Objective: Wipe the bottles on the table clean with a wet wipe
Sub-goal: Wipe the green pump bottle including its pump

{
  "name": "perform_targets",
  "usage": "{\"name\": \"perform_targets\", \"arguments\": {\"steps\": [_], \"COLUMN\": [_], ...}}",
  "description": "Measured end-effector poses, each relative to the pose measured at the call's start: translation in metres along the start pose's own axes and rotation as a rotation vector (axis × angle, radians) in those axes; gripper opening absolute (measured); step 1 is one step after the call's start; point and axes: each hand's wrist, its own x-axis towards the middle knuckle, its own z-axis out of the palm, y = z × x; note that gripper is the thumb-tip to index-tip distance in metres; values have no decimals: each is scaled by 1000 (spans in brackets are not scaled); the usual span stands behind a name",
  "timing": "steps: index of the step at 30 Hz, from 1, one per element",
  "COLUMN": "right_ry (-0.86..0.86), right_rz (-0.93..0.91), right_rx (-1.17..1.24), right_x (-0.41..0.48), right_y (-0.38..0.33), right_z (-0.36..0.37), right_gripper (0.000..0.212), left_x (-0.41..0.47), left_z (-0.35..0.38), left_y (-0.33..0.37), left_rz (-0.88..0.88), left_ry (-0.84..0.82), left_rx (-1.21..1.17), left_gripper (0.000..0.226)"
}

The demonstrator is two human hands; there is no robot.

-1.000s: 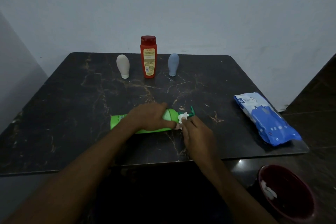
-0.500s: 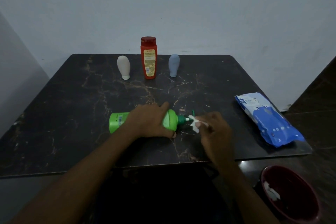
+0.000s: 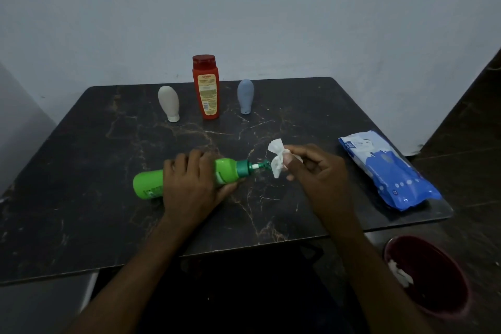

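Compare with one second earlier: find the right hand (image 3: 317, 171) drawn off to the right of the pump rather than closed over it. Note the wet wipe (image 3: 276, 161) bunched and pinched between thumb and curled fingers of that hand, lower fold touching or just beside the pump head (image 3: 261, 165); cannot tell which. Note the left hand (image 3: 189, 184) wrapped over the middle of the green bottle (image 3: 147, 184), holding it on its side against the table (image 3: 81, 171), base to the left, pump to the right. Judge the current step as wiping of the pump end, near its finish or between strokes. Count three more bottles upright near the far edge, well apart from both hands: white bottle (image 3: 168, 103), red bottle (image 3: 206, 89), blue-grey bottle (image 3: 245, 96). Cannot tell from appearance whether already wiped. Locate the wipe pack (image 3: 387, 171) at the right edge and the dark red bin (image 3: 433, 293) beside the table, with white scraps (image 3: 398, 274) inside, probably spent wipes. Treat the task as partly done, remainder uncertain.
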Motion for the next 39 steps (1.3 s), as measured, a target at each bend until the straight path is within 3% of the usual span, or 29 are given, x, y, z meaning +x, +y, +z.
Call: {"name": "perform_targets", "arguments": {"steps": [5,10,23,28,34,36,39], "right_ry": [-15,-47,-24,-21,60,76,22], "right_rz": [-4,-180,36,-68,180,149,-50], "right_rx": [54,-150,13,-94,-8,21,15], "right_x": [-2,-7,0,-8,8,7,-5], "right_y": [-5,-4,-9,-10,1,-7,-21], "right_z": [14,23,22,25,7,2,11], "right_gripper": [16,14,14,13,18,23,22], "left_x": [-3,-4,-1,-1,-1,-1,0], "left_z": [2,1,-1,-2,-1,0,1], "left_y": [-1,-3,-2,-3,-2,-2,-1], "left_rz": [-75,-102,-88,-100,-86,-94,-93], "left_ry": [42,56,78,71,83,86,80], "left_rx": [-31,-56,-65,-73,-75,-72,-71], "left_gripper": [64,63,62,62,63,63,62]}}
